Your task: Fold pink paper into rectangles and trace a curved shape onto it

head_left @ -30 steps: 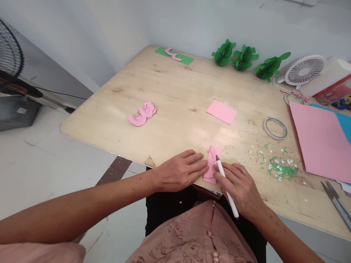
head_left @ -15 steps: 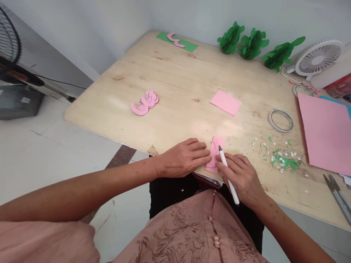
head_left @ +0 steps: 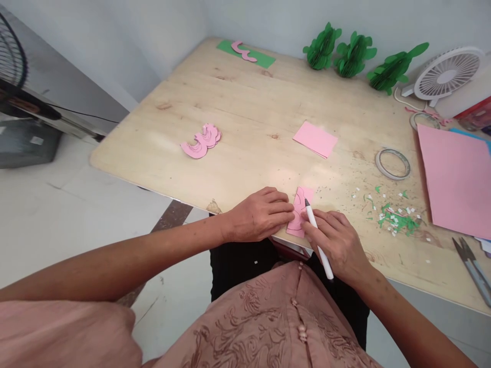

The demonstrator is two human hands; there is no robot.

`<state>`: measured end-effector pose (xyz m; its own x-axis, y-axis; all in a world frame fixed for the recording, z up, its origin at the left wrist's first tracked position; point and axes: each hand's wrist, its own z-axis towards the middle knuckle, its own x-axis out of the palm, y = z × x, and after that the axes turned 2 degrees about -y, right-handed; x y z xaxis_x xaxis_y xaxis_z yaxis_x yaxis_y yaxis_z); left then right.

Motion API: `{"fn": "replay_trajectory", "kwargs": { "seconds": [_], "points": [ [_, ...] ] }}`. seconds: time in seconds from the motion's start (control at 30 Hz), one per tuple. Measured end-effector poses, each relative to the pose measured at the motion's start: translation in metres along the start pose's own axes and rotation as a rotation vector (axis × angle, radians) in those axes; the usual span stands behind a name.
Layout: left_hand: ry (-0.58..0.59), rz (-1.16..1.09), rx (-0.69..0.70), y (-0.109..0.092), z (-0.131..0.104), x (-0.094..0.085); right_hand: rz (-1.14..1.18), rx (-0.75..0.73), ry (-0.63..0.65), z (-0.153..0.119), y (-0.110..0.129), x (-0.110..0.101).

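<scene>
A small pink paper strip with a curved outline drawn on it lies at the table's near edge. My left hand rests flat at the strip's left side, its fingers stretched out and their tips on the paper. From the right, my right hand grips a white pen with a dark grey end, which points away from me over the upper part of the strip. My right fingertips touch the strip's right side. Whether the pen's end touches the paper I cannot tell.
Cut pink scalloped pieces lie left, a pink paper stack ahead. To the right are a tape roll, green and white scraps, grey snips and large pink sheets. Green paper shapes and a white fan stand behind.
The view has shifted slightly, so the table appears a little higher. Both hands, the pen and the pink strip keep nearly the same places relative to each other.
</scene>
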<state>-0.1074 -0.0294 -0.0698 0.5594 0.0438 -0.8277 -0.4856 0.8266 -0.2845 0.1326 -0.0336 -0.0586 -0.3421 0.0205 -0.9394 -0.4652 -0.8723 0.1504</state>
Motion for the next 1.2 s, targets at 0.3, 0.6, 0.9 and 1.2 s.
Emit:
{"fn": "replay_trajectory", "kwargs": {
  "seconds": [0.3, 0.6, 0.9, 1.2],
  "points": [
    [-0.057, 0.047, 0.004, -0.0020, -0.0004, 0.0062, -0.012, -0.006, -0.017, 0.0003, -0.0001, 0.0010],
    [-0.040, 0.067, 0.013, -0.0020, -0.0007, 0.0052, 0.004, -0.003, -0.055, -0.0002, 0.0017, -0.0006],
    [-0.041, 0.056, 0.015, -0.0019, -0.0013, 0.0054, 0.016, -0.055, -0.059, 0.0032, 0.0052, -0.0055],
    [-0.018, 0.027, -0.005, -0.0037, 0.0024, 0.0041, 0.028, -0.040, -0.058, 0.0031, 0.0064, -0.0036]
  ]
}}
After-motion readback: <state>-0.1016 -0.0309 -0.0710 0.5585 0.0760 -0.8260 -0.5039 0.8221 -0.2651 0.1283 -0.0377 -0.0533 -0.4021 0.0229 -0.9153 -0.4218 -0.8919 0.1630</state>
